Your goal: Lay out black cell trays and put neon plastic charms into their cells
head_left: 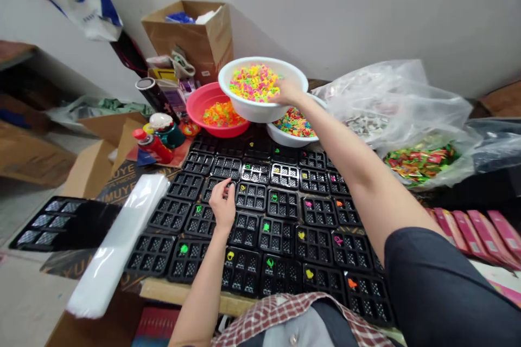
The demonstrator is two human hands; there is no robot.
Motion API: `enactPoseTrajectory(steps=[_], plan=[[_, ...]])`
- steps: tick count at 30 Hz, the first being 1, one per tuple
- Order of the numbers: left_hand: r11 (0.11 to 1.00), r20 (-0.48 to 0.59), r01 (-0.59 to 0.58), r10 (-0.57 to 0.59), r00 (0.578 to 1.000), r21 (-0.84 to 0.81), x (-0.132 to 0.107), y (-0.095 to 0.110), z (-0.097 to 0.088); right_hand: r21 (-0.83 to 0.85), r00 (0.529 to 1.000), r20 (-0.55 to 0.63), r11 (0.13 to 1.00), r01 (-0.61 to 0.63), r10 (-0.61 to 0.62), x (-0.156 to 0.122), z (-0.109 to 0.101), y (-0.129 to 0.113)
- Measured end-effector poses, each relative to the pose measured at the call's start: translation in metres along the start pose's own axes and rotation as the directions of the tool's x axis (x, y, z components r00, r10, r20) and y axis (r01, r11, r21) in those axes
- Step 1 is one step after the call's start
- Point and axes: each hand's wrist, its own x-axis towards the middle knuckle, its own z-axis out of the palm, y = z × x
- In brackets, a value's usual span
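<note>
My right hand (pixel 287 90) reaches far forward into a white bowl (pixel 244 107) full of small neon plastic pieces (pixel 252 81); its fingers curl down among them, and what they grip is hidden. My left hand (pixel 223 203) rests over the black compartment trays (pixel 280 236) covering the table, thumb and fingers pinched together near a tray holding a yellow piece. Several trays hold one small coloured piece (pixel 266 226) each.
A red bowl (pixel 203 104) of orange pieces and a second white bowl (pixel 290 136) of mixed pieces sit behind the trays. Clear plastic bags (pixel 407 114) lie at right, pink packets (pixel 472 230) beyond them. A cardboard box (pixel 191 32), bottles and a stack of clear sleeves (pixel 118 244) are at left.
</note>
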Motion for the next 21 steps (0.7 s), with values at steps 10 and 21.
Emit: enactPoseTrajectory(steps=[10, 21], plan=[[0.953, 0.156, 0.26, -0.236, 0.959, -0.156, -0.009, 0.007, 0.006, 0.097, 0.998, 0.051, 0.995, -0.03, 0.025, 0.026, 0.013, 0.001], [0.366, 0.498, 0.789, -0.625, 0.601, -0.493, 0.003, 0.01, 0.002, 0.783, 0.93, -0.092, 0.603, -0.154, 0.357, 0.031, 0.006, 0.004]])
